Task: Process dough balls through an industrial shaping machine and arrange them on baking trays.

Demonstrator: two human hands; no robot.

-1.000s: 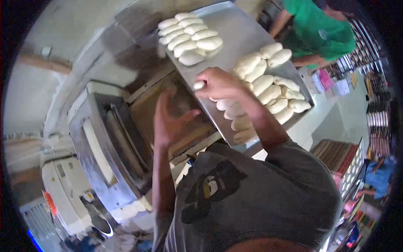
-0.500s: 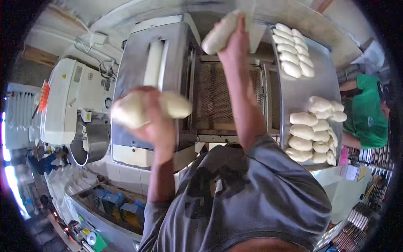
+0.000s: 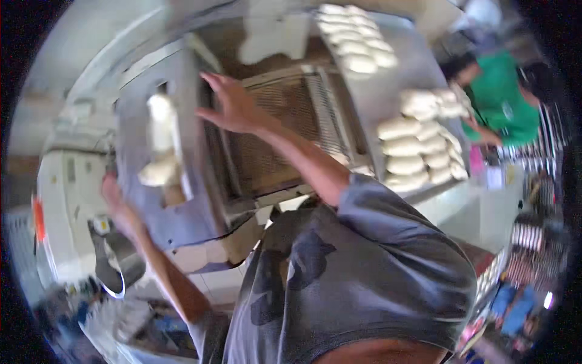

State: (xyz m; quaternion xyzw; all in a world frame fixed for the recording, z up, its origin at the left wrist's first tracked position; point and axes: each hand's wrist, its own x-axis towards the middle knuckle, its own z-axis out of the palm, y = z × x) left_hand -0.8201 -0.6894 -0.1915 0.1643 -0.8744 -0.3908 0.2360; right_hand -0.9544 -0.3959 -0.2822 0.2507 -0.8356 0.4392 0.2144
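Observation:
A pale dough piece (image 3: 159,171) lies across the lower part of the slot in the metal dough-rolling machine (image 3: 138,130). A bright white lump, perhaps more dough, shows at the slot's upper end; blur hides its shape. My left hand (image 3: 123,209), smeared by motion, is beside the machine's left edge with fingers stretched out and no dough in it. Above the machine's right edge hovers my right hand (image 3: 233,108), bare, thumb and fingers apart.
Right of the machine is a mesh-topped frame (image 3: 273,130). Farther right, a metal table (image 3: 379,91) bears rows of dough loaves (image 3: 403,145). A person in a green shirt (image 3: 500,100) stands at its far side. A mixer bowl (image 3: 112,267) sits at the left.
Both hands have let go of the dough they held; a piece now lies on the machine's slot. My right hand came left, and the left moved outward. The whole view has turned.

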